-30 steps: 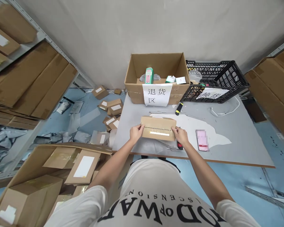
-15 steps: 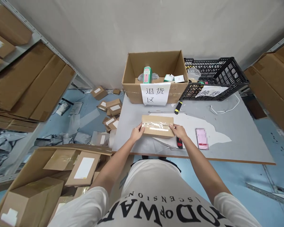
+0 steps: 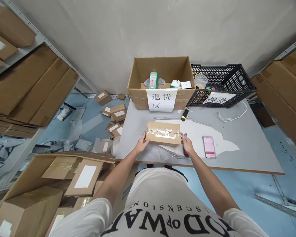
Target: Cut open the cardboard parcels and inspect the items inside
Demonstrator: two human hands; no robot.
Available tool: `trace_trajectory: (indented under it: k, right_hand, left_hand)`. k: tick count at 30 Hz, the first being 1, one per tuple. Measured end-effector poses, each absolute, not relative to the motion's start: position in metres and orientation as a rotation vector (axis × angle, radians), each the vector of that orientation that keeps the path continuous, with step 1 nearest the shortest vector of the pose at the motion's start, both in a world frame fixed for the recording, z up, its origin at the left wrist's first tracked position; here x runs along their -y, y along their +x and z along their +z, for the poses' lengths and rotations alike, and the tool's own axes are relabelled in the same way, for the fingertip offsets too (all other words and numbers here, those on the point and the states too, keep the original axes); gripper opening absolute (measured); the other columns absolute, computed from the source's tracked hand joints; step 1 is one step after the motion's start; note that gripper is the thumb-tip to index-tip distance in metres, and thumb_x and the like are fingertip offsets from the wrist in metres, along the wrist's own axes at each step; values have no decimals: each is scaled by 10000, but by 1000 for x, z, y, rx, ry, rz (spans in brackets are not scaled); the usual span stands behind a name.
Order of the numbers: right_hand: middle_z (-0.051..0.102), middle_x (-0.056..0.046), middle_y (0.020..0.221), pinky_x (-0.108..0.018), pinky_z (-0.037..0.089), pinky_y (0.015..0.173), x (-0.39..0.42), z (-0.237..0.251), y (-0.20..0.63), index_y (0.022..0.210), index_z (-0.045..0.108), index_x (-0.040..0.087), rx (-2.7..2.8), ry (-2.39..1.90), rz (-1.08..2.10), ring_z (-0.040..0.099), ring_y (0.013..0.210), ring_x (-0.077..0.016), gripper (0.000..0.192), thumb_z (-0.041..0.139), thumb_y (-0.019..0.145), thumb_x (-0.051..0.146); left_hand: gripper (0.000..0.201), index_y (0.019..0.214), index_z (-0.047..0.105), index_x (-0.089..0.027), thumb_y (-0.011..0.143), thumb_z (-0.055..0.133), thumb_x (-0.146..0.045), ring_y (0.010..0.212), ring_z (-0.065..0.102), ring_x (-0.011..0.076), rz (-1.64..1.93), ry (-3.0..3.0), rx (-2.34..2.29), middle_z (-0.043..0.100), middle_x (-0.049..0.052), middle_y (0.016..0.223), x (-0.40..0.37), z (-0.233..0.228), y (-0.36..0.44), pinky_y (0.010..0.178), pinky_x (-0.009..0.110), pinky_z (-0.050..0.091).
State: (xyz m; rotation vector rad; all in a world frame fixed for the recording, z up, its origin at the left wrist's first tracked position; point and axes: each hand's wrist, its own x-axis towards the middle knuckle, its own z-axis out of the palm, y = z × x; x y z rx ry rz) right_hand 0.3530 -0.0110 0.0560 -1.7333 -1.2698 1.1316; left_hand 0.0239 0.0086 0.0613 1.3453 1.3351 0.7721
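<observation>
A small brown cardboard box [image 3: 163, 127], sealed with clear shiny tape across its top, is between my hands at the front of the grey table. My left hand [image 3: 141, 143] is closed against the box's left end. At the right end, my right hand [image 3: 186, 144] grips the side with bent fingers. Partly hidden by that hand, a red and black utility knife [image 3: 185, 153] lies on the table. Farther back is a yellow and black utility knife [image 3: 185, 114]. To the right lies a pink phone [image 3: 209, 146] with a blurred screen.
Behind the knives stands an open carton [image 3: 138, 98] with a paper sign and small boxes inside. A black plastic crate [image 3: 236, 98] adjoins it. At lower left, a large carton [image 3: 71, 153] holds several parcels. Shelves with cartons [image 3: 49, 85] flank the table; parcels [image 3: 118, 112] lie on the floor.
My hands have shifted their hold outward to the box's two ends. The box has barely moved; the whole view has tilted slightly.
</observation>
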Motion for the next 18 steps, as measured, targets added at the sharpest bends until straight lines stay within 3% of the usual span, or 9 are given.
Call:
trace_trajectory:
  k: [2,6,8,13,18]
  right_hand:
    - [584,-115,1252,-402,448,945,25,43,355,1381,418,173,1207,-1677,1148,593,1088,-216,592,357,874,472]
    - [498,-91,1356,-422,394,1006,41,29,349,1394,378,224,1506,-1670,1100,490,1217,-244,714,590,721,331]
    - [538,-87,1312,-437,394,998,41,27,343,1350,425,218,1615,-1697,1060,499,1196,-253,649,586,728,309]
    - [677,-104,1023,-394,472,849,35,29,335,1275,476,159,1612,-1808,1065,629,920,-242,468,484,826,292]
    - [691,-99,998,-349,475,807,28,48,345,1187,548,161,1652,-1765,1064,638,912,-238,405,490,844,369]
  left_hand:
    - [857,1412,344,-151,701,658,-512,1289,416,288,733,1402,-1336,486,116,1372,-4,53,20,1073,398,329]
    - [566,1213,565,-177,740,599,-488,1156,540,287,664,1533,-1377,652,90,1146,-2,40,20,1025,426,374]
    - [470,1129,608,-196,762,564,-486,1069,590,280,659,1541,-1409,677,81,1081,-3,37,22,978,423,412]
    - [403,1061,628,-201,770,554,-469,934,633,255,661,1530,-1461,700,67,986,-4,38,27,885,387,468]
    - [418,1100,633,-176,809,516,-453,878,644,241,647,1563,-1475,712,53,935,-7,56,23,837,364,483]
